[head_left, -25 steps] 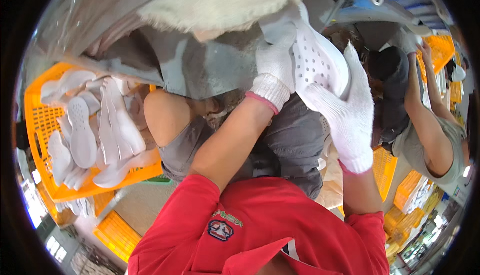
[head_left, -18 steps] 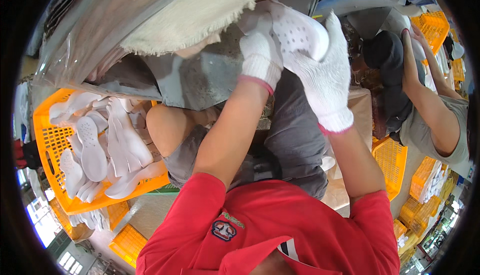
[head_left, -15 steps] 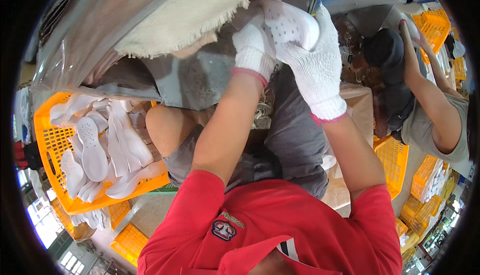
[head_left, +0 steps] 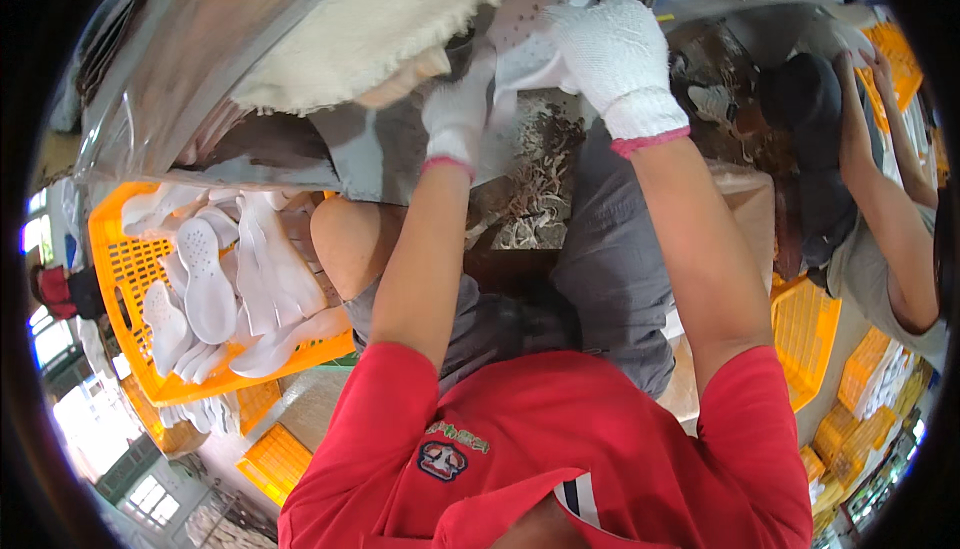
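A white perforated shoe insole (head_left: 527, 37) is held up between my two gloved hands, under the edge of the machine. My left hand (head_left: 462, 107), in a white knit glove with a red cuff, is closed on its left end; part of the fingers is blurred and in shadow. My right hand (head_left: 615, 49), gloved the same way, grips the insole's right side with fingers bent over it. Below the insole, scraps of trimmed material (head_left: 535, 204) lie in a heap between my knees.
A frayed cream cloth wheel (head_left: 390, 34) under clear plastic stands just left of my hands. At my left an orange crate (head_left: 130, 289) holds many white insoles (head_left: 207, 279). To the right a co-worker's arm (head_left: 880, 189) reaches forward, and more orange crates (head_left: 805, 334) stand there.
Both hands have shifted with the insole, the left one down and to the left, the right one slightly up. The insole has turned and tilted, and the scrap heap below shows more.
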### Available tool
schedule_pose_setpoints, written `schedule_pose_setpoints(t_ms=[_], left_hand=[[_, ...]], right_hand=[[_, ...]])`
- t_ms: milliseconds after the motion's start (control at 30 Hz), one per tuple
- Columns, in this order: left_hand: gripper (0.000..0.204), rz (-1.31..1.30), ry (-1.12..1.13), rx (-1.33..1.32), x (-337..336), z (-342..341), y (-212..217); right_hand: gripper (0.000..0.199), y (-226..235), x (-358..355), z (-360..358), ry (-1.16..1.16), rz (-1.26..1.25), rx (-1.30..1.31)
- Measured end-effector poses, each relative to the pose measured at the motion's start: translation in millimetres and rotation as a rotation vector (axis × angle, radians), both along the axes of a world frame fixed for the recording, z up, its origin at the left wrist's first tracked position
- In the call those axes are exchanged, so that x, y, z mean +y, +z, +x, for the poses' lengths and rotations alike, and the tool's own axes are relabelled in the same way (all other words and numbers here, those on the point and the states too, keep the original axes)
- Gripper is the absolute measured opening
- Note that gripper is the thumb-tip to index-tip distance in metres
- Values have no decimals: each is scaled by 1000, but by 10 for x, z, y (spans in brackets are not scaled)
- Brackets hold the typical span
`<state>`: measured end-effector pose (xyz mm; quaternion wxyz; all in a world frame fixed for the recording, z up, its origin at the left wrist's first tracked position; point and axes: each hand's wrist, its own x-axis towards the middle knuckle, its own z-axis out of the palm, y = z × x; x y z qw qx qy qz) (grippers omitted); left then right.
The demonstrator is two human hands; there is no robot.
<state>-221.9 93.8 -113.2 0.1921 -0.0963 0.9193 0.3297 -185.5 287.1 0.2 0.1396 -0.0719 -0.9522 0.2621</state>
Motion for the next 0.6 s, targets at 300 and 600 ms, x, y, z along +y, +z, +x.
schedule_pose_setpoints(t_ms=[300,600], left_hand=[[38,1153,3,-35,-77,737,460],[33,1477,139,-70,556,278,475]], right_hand=[[29,-35,-39,-182,203,341,-81],[70,825,-205,1259,502,695,-69]])
